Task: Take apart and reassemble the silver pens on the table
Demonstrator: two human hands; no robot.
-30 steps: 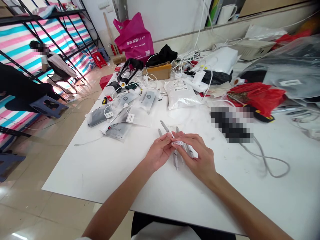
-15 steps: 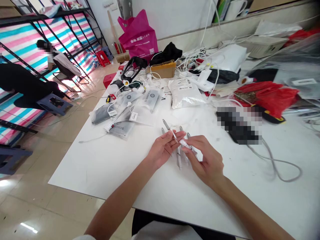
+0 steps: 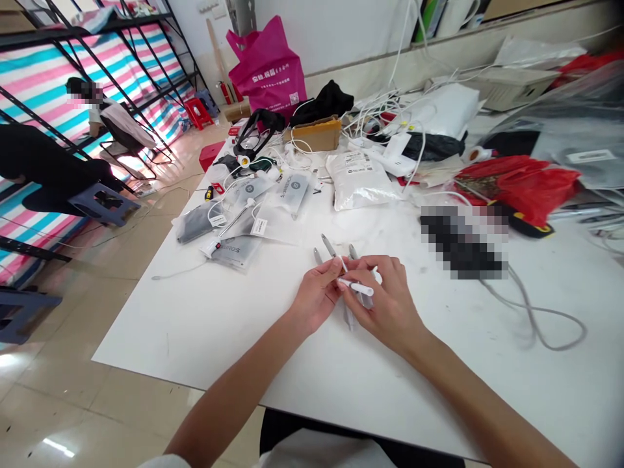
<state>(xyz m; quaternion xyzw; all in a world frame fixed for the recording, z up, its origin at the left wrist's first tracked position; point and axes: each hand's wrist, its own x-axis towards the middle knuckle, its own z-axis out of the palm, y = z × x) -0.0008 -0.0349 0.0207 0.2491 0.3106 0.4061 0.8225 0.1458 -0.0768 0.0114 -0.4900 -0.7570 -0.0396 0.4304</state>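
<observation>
My left hand (image 3: 316, 298) pinches a slim pen (image 3: 329, 246) with a silver clip end pointing away from me. Closed round a short white tube (image 3: 359, 287) are the fingers of my right hand (image 3: 392, 305), and they meet the left fingertips. A small white piece (image 3: 377, 275) also pokes out between the right fingers; its kind is unclear. Under both hands, more pens lie on the white table (image 3: 219, 344). One silver pen end (image 3: 317, 256) shows to the left and another (image 3: 352, 251) behind the right fingers. The hands cover most of these pens.
Grey plastic packets (image 3: 238, 250) lie at the left, with a white parcel (image 3: 363, 182) further back. At the right are a blurred-out dark object (image 3: 463, 247) with a grey cable (image 3: 541, 312), and a red bag (image 3: 526, 185). Two other people sit at the far left.
My right hand has moved left and closed in on my left hand. The white tube now points toward the right, and the left fingers have curled in from a more open palm.
</observation>
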